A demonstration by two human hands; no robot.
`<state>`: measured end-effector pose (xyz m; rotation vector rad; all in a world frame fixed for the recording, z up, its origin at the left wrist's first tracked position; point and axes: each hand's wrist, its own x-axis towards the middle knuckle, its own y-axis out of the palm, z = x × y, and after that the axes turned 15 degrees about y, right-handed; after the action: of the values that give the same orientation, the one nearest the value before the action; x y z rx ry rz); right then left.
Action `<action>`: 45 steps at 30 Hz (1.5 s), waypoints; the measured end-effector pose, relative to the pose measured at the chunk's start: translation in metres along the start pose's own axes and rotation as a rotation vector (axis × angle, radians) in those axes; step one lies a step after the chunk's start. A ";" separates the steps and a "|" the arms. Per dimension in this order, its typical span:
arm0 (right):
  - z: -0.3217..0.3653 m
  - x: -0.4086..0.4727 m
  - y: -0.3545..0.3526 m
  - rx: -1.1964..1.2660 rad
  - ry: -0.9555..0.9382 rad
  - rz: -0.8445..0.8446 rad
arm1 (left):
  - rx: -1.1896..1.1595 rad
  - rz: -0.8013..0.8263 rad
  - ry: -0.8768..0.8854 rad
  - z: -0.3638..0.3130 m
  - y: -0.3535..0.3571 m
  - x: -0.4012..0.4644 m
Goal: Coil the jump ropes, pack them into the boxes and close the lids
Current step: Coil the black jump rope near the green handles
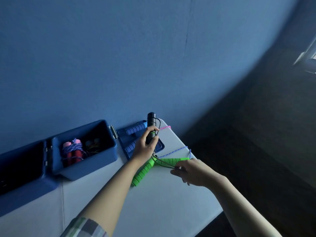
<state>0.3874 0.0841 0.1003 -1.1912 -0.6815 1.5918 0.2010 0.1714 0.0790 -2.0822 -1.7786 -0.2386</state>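
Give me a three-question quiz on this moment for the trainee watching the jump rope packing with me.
1. True or false: the open blue box already holds a coiled rope with red handles.
2. Which hand grips the black handles? A) left hand B) right hand C) neither
3. Fill in: the right hand pinches the thin dark ____ that runs from the black handles.

Key:
1. True.
2. A; the left hand holds them upright above the table.
3. Cord; it crosses over the green handles lying on the table.
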 end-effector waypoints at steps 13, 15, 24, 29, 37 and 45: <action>0.019 0.011 -0.006 0.523 -0.054 0.152 | 0.295 -0.057 0.132 0.013 -0.071 -0.012; 0.022 0.012 0.001 0.620 -0.090 0.187 | 0.326 -0.034 0.164 0.015 -0.076 -0.016; 0.028 0.009 0.009 0.209 -0.360 -0.144 | 0.408 0.031 0.240 0.020 -0.083 -0.019; 0.025 0.016 0.001 0.026 -0.382 -0.179 | 0.463 0.089 0.218 0.029 -0.086 -0.024; 0.022 0.023 0.003 -0.042 -0.317 -0.288 | 0.539 0.138 0.216 0.028 -0.094 -0.026; 0.022 0.022 -0.008 -0.245 -0.351 -0.239 | 0.644 0.384 0.267 0.023 -0.097 -0.038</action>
<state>0.3699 0.1103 0.1067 -0.9638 -1.2289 1.5572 0.0963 0.1575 0.0620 -1.7601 -1.0764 0.1462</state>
